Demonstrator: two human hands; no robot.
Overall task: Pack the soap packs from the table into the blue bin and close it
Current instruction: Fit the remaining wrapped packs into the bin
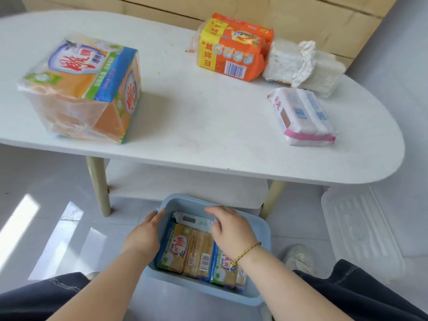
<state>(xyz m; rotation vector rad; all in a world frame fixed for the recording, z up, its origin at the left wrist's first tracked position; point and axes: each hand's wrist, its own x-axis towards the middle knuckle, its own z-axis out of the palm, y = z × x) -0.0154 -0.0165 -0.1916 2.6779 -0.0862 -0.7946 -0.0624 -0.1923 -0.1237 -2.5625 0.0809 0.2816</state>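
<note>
Nearest the camera, two dark trouser legs (361, 290) frame the blue bin (259, 295), which stands open on the grey tiled floor just in front of the table's near edge. Inside it, amber soap packs (185, 249) with blue and green labels lie side by side along the bottom, and a pale green-and-white pack (196, 221) sits at the bin's far end. The left hand (146, 232) rests on the bin's left wall, fingers curled over the rim with the thumb outside. The right hand (229, 225), with a gold bracelet (246, 250) at the wrist, lies palm down inside the bin over the packs; its fingers are loosely spread, reaching towards the pale pack, and it cannot be told whether they grip it. A light shoe (298, 256) shows to the right of the bin, and a clear ribbed lid (361, 230) lies on the floor further right.

Beyond, on the white table (196, 117), a large orange soap multipack (83, 89) in clear wrap stands near the near left edge. A white and pink pack (303, 117) lies close to the rounded right end. Towards the far edge sit an orange and yellow pack (234, 47) and, touching its right side, a crumpled white pack (303, 63). Cardboard boxes (301, 17) stand behind the table
</note>
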